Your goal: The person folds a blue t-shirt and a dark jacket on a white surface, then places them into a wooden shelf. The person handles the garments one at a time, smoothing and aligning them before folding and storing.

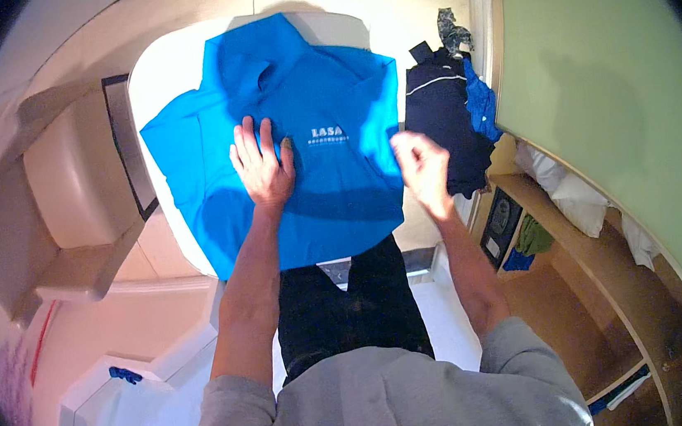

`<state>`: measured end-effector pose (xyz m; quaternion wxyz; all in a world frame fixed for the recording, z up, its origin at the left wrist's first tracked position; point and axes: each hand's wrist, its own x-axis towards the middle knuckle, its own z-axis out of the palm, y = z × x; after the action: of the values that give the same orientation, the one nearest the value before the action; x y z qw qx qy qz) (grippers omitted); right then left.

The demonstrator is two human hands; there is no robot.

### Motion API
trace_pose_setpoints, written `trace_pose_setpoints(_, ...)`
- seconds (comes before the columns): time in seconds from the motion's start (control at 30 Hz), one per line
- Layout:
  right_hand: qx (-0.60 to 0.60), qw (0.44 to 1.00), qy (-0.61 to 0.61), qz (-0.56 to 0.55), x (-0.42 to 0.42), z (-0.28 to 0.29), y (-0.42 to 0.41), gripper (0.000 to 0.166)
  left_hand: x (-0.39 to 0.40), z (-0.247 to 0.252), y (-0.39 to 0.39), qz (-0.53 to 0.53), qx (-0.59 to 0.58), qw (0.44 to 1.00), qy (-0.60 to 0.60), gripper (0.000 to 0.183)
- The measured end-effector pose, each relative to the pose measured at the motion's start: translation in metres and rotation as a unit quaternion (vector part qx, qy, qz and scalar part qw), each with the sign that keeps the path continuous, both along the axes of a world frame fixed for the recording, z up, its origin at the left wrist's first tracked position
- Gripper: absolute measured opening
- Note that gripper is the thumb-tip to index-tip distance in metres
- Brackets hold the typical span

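Note:
A bright blue collared shirt (325,177) with white printing lies spread on a white table (145,65), its collar at the far side and its sides angled inwards. My left hand (264,165) rests on the shirt left of the printing, palm down with fingers apart. At the shirt's right edge is my right hand (421,158), its fingers curled, near or on the blue cloth; whether it pinches the fabric cannot be told. Just beyond it, to the right of the table, lie dark garments (446,114) with a light piping line.
Blue cloth (480,101) and a patterned cloth (454,29) lie by the dark garments. A green panel (599,61) stands at right, above a wooden shelf unit (573,288) holding a safe (501,224) and a green cloth (532,235). A beige moulded seat (72,179) is at left.

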<state>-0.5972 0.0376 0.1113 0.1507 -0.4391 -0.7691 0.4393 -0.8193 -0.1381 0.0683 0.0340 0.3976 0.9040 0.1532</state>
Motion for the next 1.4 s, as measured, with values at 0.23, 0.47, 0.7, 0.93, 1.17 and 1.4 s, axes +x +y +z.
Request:
trace_pose_setpoints(0.23, 0.249, 0.944, -0.109, 0.189, -0.065, 0.009, 0.053, 0.041, 0.000, -0.001, 0.001, 0.004, -0.027, 1.000, 0.004, 0.054)
trace_pose_setpoints(0.47, 0.255, 0.914, -0.206, 0.241, -0.060, -0.025, 0.060, 0.073, -0.002, 0.002, 0.001, 0.005, -0.009, 1.000, -0.001, 0.054)
trace_pose_setpoints(0.7, 0.268, 0.905, -0.209, 0.256, -0.068, -0.015, 0.022, 0.067, -0.001, -0.002, -0.004, 0.003, 0.067, 0.998, 0.003, 0.051)
trace_pose_setpoints(0.93, 0.313, 0.900, -0.191, 0.236, -0.072, -0.030, 0.013, 0.065, 0.000, -0.006, -0.007, 0.006, 0.062, 0.998, 0.005, 0.050)
trace_pose_setpoints(1.17, 0.140, 0.988, -0.060, -0.022, -0.016, 0.000, -0.028, 0.062, -0.012, 0.016, -0.042, 0.025, 0.170, 0.982, -0.083, 0.048)
trace_pose_setpoints(1.4, -0.502, 0.837, 0.041, -0.216, 0.102, -0.035, -0.142, 0.079, 0.012, 0.007, -0.270, 0.527, 0.260, 0.807, -0.052, 0.069)
